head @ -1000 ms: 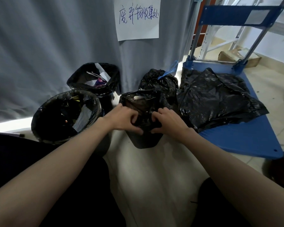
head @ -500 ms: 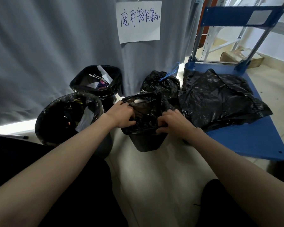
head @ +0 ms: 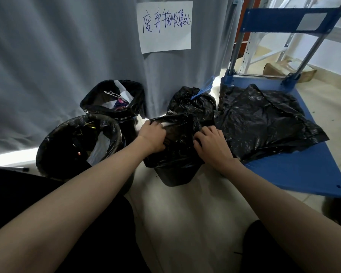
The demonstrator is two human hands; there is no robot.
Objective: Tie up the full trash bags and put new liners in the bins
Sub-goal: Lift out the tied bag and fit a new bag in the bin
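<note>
A small dark bin [head: 176, 176] stands on the floor in front of me with a black liner [head: 177, 146] draped over its top. My left hand [head: 153, 135] grips the liner's left edge. My right hand [head: 212, 146] grips the liner on the right side. Behind the bin sits a tied black trash bag [head: 193, 103] with a blue tie [head: 204, 89]. To the left stand two lined bins holding trash, a round one [head: 77, 144] and a square one [head: 114, 101].
A blue hand cart [head: 295, 172] stands to the right with a heap of loose black bags [head: 264, 119] on its deck. A grey curtain [head: 57, 56] with a handwritten paper sign [head: 164, 26] hangs behind. A cardboard box [head: 289, 69] lies beyond the cart.
Both hands have shifted outward along the liner, spreading it over the small bin's top. The view has moved slightly closer.
</note>
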